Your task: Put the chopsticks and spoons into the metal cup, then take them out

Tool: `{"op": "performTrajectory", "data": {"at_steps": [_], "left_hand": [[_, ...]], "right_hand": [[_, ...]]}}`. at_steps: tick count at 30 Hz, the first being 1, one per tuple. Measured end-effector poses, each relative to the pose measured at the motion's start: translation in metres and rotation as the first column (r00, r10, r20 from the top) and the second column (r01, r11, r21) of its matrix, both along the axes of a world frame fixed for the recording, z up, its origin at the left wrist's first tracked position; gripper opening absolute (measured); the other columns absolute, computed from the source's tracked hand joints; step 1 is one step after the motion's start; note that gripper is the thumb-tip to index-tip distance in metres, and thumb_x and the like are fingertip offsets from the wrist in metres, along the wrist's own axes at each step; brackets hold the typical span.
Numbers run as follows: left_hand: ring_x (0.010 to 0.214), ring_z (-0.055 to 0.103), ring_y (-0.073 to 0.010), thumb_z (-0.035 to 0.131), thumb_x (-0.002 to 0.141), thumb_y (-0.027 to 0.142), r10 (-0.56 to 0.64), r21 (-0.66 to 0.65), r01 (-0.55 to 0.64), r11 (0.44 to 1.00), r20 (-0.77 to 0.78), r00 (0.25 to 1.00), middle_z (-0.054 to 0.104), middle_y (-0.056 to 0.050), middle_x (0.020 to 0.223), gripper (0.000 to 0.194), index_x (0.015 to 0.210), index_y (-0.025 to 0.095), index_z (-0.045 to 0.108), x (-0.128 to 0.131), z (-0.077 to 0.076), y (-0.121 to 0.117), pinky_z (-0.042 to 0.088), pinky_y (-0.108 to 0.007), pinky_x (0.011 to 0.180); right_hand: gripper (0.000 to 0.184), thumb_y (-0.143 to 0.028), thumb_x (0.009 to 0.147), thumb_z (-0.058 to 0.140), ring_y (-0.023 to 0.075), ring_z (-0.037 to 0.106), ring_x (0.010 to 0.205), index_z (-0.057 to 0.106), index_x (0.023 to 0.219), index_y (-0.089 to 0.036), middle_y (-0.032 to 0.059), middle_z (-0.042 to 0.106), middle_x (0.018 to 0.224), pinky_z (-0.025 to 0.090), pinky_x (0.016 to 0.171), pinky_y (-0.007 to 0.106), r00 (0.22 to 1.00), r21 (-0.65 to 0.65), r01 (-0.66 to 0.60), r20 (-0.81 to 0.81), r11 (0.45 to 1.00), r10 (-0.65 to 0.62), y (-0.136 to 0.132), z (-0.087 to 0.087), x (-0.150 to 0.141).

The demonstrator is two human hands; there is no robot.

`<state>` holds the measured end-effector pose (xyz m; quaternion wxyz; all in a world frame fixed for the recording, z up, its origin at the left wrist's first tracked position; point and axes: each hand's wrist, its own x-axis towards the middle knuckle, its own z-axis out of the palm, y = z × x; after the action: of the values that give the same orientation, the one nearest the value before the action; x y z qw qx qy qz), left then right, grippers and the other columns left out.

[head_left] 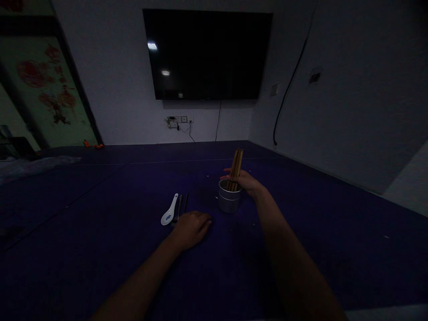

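My right hand (249,182) is closed around a bundle of wooden chopsticks (236,167), its fingers passing behind them. The lower ends of the chopsticks are inside a round grey holder (229,203) standing on the dark blue floor mat. My left hand (194,227) rests palm down on the mat, loosely bent; its palm side is hidden. Just beyond it lies a white soup spoon (169,216) with a blue mark in its bowl. Beside that are a thin-handled metal utensil (179,207) and a dark slim handle (186,201), their near ends partly covered by my left hand.
A large dark television (210,55) hangs on the far wall above sockets (180,119) with cables. Another cable (290,84) runs down the right wall. Clear plastic sheeting (40,166) lies at the left, and small orange objects (93,145) sit by the decorated door (50,89).
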<state>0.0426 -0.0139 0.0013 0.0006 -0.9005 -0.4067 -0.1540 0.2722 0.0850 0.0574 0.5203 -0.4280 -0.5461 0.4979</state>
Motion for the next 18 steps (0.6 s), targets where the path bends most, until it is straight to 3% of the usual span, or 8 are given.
{"op": "performTrajectory", "data": {"at_steps": [18], "left_hand": [[0.091, 0.064, -0.0198, 0.037, 0.092, 0.028, -0.003, 0.006, 0.003, 1.0, -0.011, 1.0, 0.069, -0.007, 0.098, 0.03, 0.109, 0.019, 0.06, -0.0008, 0.0013, -0.0001, 0.049, -0.032, 0.077]], "right_hand": [[0.016, -0.006, 0.079, 0.061, 0.0135, 0.067, 0.07, 0.068, 0.09, -0.015, 0.0061, 0.073, 0.083, 0.054, 0.068, 0.023, 0.997, -0.075, -0.06, -0.047, 0.995, 0.057, -0.0006, -0.0041, 0.0083]]}}
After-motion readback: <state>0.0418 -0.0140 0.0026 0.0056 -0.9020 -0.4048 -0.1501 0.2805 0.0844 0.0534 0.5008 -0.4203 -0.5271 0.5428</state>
